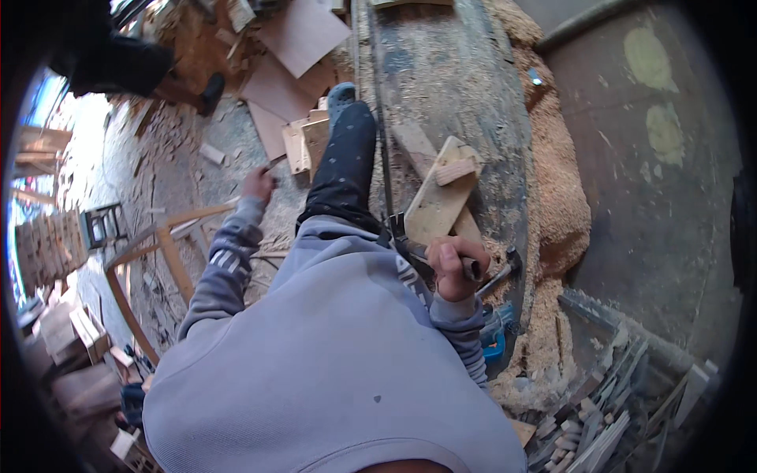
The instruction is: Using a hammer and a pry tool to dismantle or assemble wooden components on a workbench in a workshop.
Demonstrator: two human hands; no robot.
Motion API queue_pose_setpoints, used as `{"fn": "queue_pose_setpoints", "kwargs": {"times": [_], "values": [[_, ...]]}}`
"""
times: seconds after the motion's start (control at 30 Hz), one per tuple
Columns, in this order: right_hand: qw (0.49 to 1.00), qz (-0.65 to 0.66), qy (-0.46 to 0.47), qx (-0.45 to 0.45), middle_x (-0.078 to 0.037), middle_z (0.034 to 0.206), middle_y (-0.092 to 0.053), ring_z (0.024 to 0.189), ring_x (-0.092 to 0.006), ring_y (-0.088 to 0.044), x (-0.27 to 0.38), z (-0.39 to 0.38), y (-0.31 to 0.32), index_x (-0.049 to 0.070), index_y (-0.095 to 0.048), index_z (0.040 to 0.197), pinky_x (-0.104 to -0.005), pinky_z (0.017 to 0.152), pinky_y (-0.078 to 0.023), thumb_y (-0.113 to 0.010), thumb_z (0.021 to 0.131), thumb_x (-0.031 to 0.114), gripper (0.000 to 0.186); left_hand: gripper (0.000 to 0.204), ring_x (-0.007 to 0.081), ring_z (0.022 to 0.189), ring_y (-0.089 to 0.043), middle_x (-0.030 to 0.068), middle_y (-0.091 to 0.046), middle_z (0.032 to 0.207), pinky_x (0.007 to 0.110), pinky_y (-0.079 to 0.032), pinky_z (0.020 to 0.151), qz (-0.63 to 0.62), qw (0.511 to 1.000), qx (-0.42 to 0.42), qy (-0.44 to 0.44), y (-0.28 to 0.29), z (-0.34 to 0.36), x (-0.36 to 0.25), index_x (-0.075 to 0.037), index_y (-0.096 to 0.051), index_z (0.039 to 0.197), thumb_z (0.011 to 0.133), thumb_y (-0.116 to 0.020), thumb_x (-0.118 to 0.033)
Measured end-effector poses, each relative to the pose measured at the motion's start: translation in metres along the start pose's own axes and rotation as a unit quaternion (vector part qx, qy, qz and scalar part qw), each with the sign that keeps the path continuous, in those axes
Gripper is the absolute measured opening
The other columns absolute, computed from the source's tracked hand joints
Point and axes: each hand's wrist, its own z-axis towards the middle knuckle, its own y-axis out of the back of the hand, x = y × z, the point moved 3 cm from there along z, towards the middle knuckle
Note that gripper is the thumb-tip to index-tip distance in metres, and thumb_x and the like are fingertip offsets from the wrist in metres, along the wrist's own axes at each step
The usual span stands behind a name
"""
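My right hand [451, 266] is closed around the handle of a hammer [471, 270], whose butt end sticks out past my thumb. The dark metal head lies on the left of the hand, against my trouser leg. My left hand [259, 184] hangs out to the left with its fingers curled. A thin dark piece shows by its fingertips, too small to name. Ahead of that hand stand pale wooden blocks [296, 148], beside my outstretched leg. To the right of the leg, a pale board [441, 193] lies tilted with a short wood block [456, 170] on it.
Sawdust [556, 165] is heaped along the right. Plywood sheets [303, 35] lie at the far side, near another person's leg [185, 91]. A wooden frame [175, 264] stands at the left. Wood offcuts [579, 433] fill the lower right, near a blue object [495, 343].
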Motion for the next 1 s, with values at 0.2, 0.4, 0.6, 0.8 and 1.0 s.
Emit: {"fn": "queue_pose_setpoints", "kwargs": {"times": [0.2, 0.4, 0.6, 0.8, 1.0], "values": [[0.987, -0.029, -0.03, -0.156, -0.001, 0.047, -0.036, 0.04, -0.0105, -0.033, 0.012, 0.014, 0.048, 0.008, -0.038, 0.061, -0.0297, 0.044, -0.031, -0.047, 0.095, 0.011, 0.035, 0.051, 0.0395, 0.11, -0.057, 0.024, -0.06, 0.115, 0.042, -0.046, 0.094, 0.156, 0.903, -0.131, -0.378, -0.06, -0.016, -0.081, 0.003, -0.051, 0.127, 0.082, -0.068, -0.014], [0.981, 0.012, 0.013, -0.192, 0.001, 0.049, -0.031, 0.038, -0.0098, -0.028, 0.03, 0.047, 0.069, 0.01, -0.035, 0.061, -0.0276, 0.04, -0.028, -0.046, 0.096, 0.014, 0.037, 0.078, 0.0357, 0.117, -0.049, 0.0187, -0.049, 0.123, 0.045, -0.044, 0.094, 0.246, 0.857, 0.167, -0.42, -0.244, -0.062, -0.201, -0.003, -0.048, 0.128, 0.069, -0.08, -0.044], [0.973, 0.017, 0.033, -0.229, 0.002, 0.048, -0.033, 0.038, -0.0077, -0.03, 0.046, 0.082, 0.078, 0.011, -0.036, 0.061, -0.0263, 0.039, -0.029, -0.05, 0.096, 0.015, 0.037, 0.057, 0.0353, 0.112, -0.051, 0.015, -0.051, 0.115, 0.047, -0.043, 0.091, 0.249, 0.824, 0.217, -0.46, -0.278, -0.047, -0.222, -0.011, -0.053, 0.12, 0.072, -0.076, -0.03], [0.962, 0.006, -0.082, -0.26, 0.003, 0.047, -0.032, 0.035, -0.0095, -0.031, 0.021, 0.165, 0.094, 0.014, -0.037, 0.06, -0.0274, 0.037, -0.03, -0.055, 0.093, 0.021, 0.038, 0.044, 0.035, 0.109, -0.053, 0.0134, -0.053, 0.114, 0.043, -0.046, 0.09, 0.147, 0.8, 0.247, -0.527, -0.28, -0.006, -0.24, -0.01, -0.055, 0.119, 0.077, -0.068, -0.01], [0.934, 0.024, -0.198, -0.295, 0.004, 0.046, -0.032, 0.035, -0.0097, -0.032, -0.032, 0.249, 0.108, 0.014, -0.038, 0.06, -0.0294, 0.036, -0.029, -0.059, 0.088, 0.019, 0.035, 0.047, 0.0325, 0.112, -0.053, 0.0096, -0.054, 0.115, 0.044, -0.045, 0.092, 0.176, 0.781, 0.3, -0.519, -0.291, 0.016, -0.249, -0.017, -0.055, 0.123, 0.078, -0.069, -0.013]]}}
